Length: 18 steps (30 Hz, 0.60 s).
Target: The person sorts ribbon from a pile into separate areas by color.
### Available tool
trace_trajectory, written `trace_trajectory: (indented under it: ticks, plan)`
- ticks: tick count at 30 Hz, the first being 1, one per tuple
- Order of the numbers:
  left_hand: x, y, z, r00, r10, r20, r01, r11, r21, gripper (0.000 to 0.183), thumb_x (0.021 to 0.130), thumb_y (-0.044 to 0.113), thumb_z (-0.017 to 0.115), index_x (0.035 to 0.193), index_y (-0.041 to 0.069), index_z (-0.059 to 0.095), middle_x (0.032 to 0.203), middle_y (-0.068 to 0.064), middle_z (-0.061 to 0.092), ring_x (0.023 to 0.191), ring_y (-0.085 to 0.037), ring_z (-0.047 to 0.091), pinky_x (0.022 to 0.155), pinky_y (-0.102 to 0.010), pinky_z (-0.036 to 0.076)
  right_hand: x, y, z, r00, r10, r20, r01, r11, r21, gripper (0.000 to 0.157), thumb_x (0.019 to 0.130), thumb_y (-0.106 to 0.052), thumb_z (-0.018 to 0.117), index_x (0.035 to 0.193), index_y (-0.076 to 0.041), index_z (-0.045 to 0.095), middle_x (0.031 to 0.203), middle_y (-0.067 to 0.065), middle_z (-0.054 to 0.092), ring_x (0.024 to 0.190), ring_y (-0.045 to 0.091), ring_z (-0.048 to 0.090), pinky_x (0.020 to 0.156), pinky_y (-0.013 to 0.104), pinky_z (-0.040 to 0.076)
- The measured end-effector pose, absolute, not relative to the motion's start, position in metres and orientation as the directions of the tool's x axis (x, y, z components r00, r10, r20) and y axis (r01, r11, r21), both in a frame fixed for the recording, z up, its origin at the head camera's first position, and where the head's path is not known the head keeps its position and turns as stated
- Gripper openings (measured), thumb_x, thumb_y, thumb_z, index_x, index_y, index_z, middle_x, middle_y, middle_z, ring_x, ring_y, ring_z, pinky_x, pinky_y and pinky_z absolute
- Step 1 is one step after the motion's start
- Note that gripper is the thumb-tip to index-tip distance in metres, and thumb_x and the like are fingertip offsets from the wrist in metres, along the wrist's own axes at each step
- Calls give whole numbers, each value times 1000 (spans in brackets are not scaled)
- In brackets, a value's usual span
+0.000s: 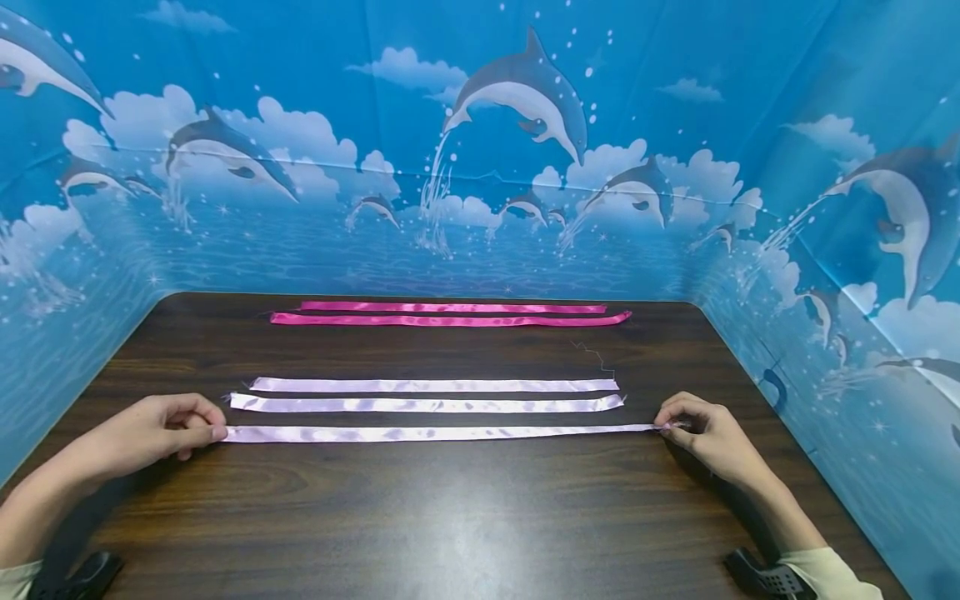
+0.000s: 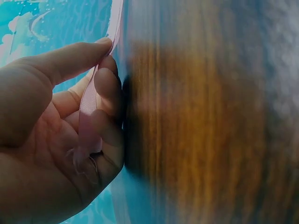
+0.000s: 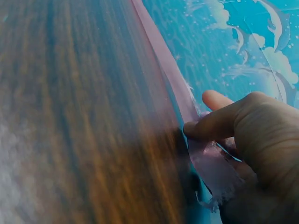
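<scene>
A pale lilac satin ribbon (image 1: 435,434) stretches nearly straight between both hands, at the front of the row of ribbons. My left hand (image 1: 167,429) pinches its left end between thumb and fingers; in the left wrist view the frayed tail of the ribbon (image 2: 87,116) hangs down across the palm. The right hand (image 1: 703,435) pinches the other end, whose frayed tip trails past the thumb in the right wrist view. Just behind lie two more lilac ribbons, the nearer one (image 1: 427,405) and the farther one (image 1: 435,386), flat and roughly parallel.
Two bright pink ribbons, one (image 1: 450,308) behind the other (image 1: 450,320), lie along the far edge of the dark wooden table (image 1: 360,517). A loose thread (image 1: 602,360) lies near the right ends. A blue dolphin-print backdrop (image 1: 330,233) encloses the back and sides.
</scene>
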<state>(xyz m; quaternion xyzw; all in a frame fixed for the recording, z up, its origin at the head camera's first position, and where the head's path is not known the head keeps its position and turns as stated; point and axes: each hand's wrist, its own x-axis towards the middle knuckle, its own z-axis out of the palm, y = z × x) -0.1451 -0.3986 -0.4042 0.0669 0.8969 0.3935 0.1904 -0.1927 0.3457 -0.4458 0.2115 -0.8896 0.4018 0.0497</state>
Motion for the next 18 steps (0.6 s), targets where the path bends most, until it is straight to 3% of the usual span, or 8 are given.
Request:
trace_trajectory:
  ticks: [6, 12, 18]
  plan:
    - [-144, -398, -405, -926, 256, -276, -15, 707, 707, 31, 104, 31, 62, 113, 1, 64, 86, -6, 64, 71, -20, 59, 63, -33, 48, -191, 345, -443, -894, -372, 250, -429, 546, -720, 31, 86, 18, 68, 95, -11, 71, 101, 3, 65, 89, 20, 60, 74, 24, 49]
    - [-144, -399, -405, -960, 178, -215, 19, 811, 585, 36, 105, 37, 58, 116, 4, 67, 87, -3, 63, 71, -18, 59, 62, -33, 48, -188, 353, -436, -863, -468, 193, -423, 458, -782, 46, 81, 25, 55, 114, -5, 67, 112, 11, 64, 99, 25, 59, 84, 26, 47]
    - [-146, -407, -397, -995, 47, -91, 12, 936, 353, 51, 104, 47, 57, 113, -2, 66, 96, -19, 67, 86, -43, 62, 64, -54, 47, -182, 362, -419, -880, -443, 174, -408, 514, -755, 59, 77, 24, 47, 128, -3, 62, 125, 14, 61, 116, 21, 56, 87, 29, 43]
